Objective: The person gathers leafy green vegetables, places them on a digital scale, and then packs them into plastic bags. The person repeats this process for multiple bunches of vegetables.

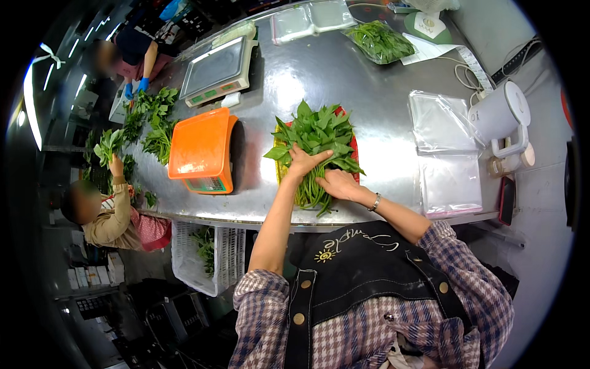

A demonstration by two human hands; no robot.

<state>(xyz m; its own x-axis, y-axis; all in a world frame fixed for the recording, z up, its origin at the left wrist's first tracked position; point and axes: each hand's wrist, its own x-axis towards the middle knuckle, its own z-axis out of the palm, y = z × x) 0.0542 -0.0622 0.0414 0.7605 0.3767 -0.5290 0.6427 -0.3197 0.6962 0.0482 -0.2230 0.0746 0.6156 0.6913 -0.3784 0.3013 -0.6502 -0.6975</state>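
Observation:
A bundle of leafy green vegetables (318, 129) lies on a shallow basket with red and yellow edges (355, 150), its stems pointing towards me. My left hand (304, 161) rests on the bundle with fingers spread, where leaves meet stems. Just right of the stems, my right hand (339, 183) touches them with bent fingers; whether it grips any is hard to tell. An orange weighing scale (200, 147) stands to the left, and a grey-topped scale (216, 69) is behind it. Flat clear plastic bags (442, 122) lie on the right of the metal table (382, 110).
A bagged bunch of greens (380, 41) lies at the back. At right stand a white kettle (500, 113), a jar and a phone (506, 200). Two co-workers handle greens (159, 104) at left. Below the table edge is a white plastic crate (207, 258).

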